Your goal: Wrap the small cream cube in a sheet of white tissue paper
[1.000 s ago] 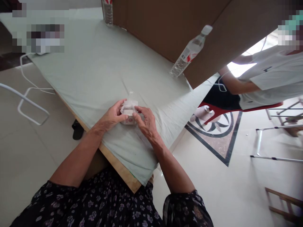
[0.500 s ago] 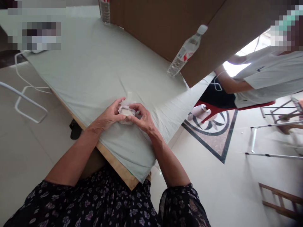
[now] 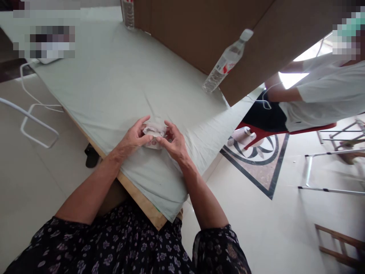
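Between my two hands, close to the table corner, a small whitish packet rests on the pale cloth. It looks like crumpled paper or thin wrapping, and faint reddish print shows on its near side. My left hand is curled around the left side, thumb along the front and fingers behind. On the right side, my right hand grips it with the thumb at the front edge and the fingers bent. Both thumbs press near each other on the front. What lies inside the packet is hidden.
A pale green cloth covers the table. A clear bottle stands beside a large cardboard panel, with another bottle farther left. At right a person in a white shirt sits on a red chair. White cables hang at left.
A pale flap that stood up behind the packet now lies folded over its top. My right fingers have shifted from the top to the right side, uncovering more of the printed front.
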`<action>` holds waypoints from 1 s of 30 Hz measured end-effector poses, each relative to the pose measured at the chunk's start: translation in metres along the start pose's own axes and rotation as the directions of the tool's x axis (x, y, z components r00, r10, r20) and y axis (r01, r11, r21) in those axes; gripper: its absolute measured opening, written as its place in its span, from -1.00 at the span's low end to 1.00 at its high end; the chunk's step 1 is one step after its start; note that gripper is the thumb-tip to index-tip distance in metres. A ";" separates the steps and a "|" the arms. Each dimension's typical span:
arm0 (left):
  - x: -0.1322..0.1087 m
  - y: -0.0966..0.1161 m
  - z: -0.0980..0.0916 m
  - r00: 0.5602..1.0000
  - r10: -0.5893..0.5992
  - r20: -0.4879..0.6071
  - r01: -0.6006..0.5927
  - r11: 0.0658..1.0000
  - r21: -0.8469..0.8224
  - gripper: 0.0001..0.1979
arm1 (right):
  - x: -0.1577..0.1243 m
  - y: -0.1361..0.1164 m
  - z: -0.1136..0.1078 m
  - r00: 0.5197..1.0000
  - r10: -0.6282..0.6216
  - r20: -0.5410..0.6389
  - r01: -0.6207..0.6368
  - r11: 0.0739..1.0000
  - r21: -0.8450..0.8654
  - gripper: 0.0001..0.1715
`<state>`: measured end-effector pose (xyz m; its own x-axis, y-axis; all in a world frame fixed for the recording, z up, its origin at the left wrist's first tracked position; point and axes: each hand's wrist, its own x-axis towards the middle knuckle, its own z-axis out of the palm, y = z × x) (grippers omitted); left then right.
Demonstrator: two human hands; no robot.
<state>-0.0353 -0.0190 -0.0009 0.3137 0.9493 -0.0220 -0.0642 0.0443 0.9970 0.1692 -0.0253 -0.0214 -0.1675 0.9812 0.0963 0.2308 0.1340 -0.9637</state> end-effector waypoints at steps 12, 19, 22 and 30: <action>0.004 -0.001 -0.002 0.999 -0.043 0.002 0.043 0.999 -0.011 0.00 | 0.010 -0.012 -0.004 0.996 0.088 0.024 -0.090 0.989 0.121 -0.04; 0.004 0.001 -0.002 0.998 -0.068 0.014 0.068 0.997 -0.034 0.02 | 0.046 -0.014 0.004 0.995 0.093 -0.025 -0.083 0.959 0.269 -0.25; 0.004 0.001 -0.002 0.998 -0.064 0.000 0.064 0.998 -0.018 0.00 | 0.052 -0.017 0.007 0.998 0.019 -0.054 -0.004 0.964 0.265 -0.38; 0.006 -0.012 0.001 0.990 0.119 -0.071 -0.105 0.979 0.177 -0.23 | 0.025 -0.029 0.008 0.972 -0.217 -0.092 0.201 0.967 -0.159 -0.82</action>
<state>-0.0318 -0.0143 -0.0131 0.2354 0.9676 0.0914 0.0719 -0.1111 0.9912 0.1512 -0.0058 0.0067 -0.1243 0.9372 0.3258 0.3423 0.3487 -0.8725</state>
